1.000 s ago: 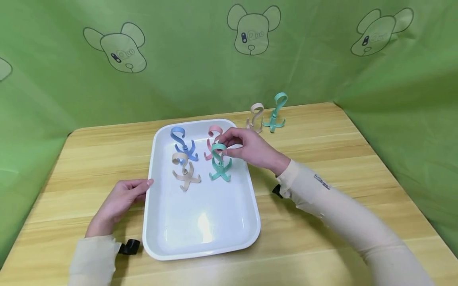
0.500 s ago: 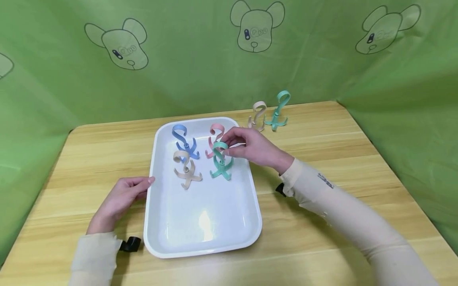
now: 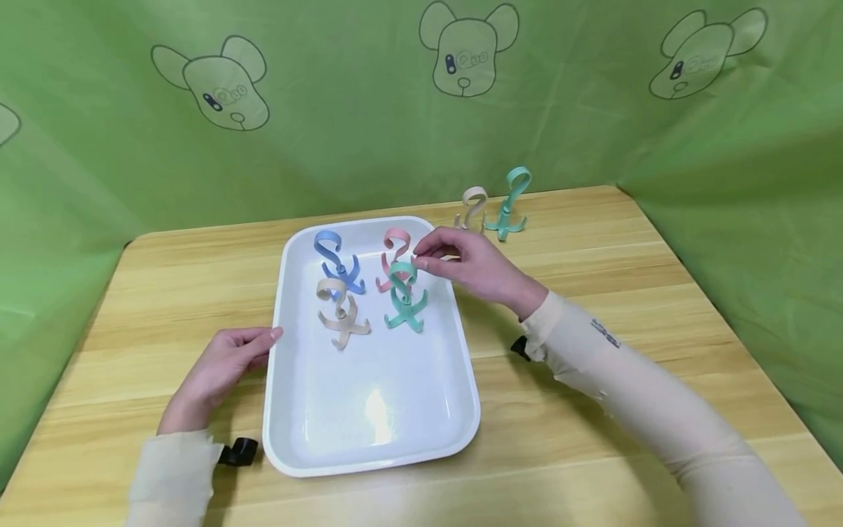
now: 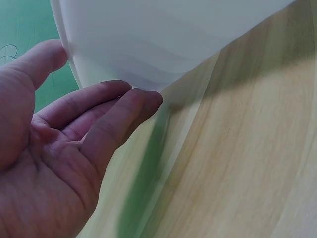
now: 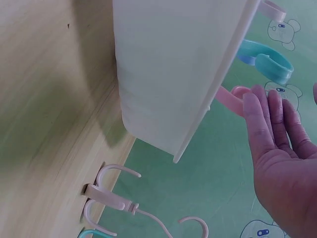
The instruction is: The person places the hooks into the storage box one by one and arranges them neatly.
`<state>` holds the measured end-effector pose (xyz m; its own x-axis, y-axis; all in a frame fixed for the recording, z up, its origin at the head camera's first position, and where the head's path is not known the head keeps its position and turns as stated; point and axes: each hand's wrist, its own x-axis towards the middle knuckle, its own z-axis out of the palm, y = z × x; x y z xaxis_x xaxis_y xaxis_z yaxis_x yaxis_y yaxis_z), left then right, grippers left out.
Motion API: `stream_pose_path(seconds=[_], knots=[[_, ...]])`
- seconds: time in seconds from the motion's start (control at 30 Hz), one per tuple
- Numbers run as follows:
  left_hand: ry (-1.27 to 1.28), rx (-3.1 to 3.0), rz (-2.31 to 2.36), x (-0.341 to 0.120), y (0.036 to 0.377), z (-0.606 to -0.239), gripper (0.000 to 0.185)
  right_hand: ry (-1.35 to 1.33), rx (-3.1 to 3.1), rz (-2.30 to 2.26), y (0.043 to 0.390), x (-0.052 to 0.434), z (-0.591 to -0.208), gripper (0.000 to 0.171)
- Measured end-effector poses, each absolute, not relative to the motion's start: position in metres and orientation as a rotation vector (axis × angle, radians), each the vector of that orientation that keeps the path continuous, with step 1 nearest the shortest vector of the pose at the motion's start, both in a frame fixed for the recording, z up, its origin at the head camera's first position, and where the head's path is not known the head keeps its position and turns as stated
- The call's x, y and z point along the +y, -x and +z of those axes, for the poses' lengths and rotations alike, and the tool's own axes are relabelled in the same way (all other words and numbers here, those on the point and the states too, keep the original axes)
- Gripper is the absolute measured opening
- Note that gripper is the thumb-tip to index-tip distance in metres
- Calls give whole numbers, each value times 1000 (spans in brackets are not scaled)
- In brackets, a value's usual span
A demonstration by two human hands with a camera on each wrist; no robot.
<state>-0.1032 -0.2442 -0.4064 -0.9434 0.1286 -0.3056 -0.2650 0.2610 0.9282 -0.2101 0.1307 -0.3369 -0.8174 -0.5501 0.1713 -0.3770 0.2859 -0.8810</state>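
Note:
A white tray [image 3: 375, 399] lies mid-table with four upright plastic hooks in its far half: blue [image 3: 336, 263], pink [image 3: 394, 252], beige [image 3: 342, 316] and teal [image 3: 404, 300]. My right hand [image 3: 426, 256] hovers just right of the teal hook's top loop with its fingers straight and holds nothing. In the right wrist view the fingers [image 5: 270, 124] stand apart from the teal loop [image 5: 265, 59] and the pink loop [image 5: 233, 96]. My left hand [image 3: 263, 345] rests on the table, its fingertips [image 4: 133, 99] touching the tray's left wall [image 4: 163, 39].
Behind the tray's far right corner a beige hook [image 3: 470, 205] and a teal hook [image 3: 508, 205] stand on the wooden table [image 3: 593, 241]. Green cloth walls close in the back and both sides. The tray's near half holds nothing.
My right hand has let go of the teal hook's top loop and drawn back a little up and to the right. The left hand has stayed at the tray's rim.

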Motion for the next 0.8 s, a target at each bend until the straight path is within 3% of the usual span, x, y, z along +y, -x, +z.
stream_pose_path(seconds=[0.8], knots=[[80, 2198, 1791, -243, 103, -410, 52, 686, 2529, -1749, 232, 163, -312, 20]])
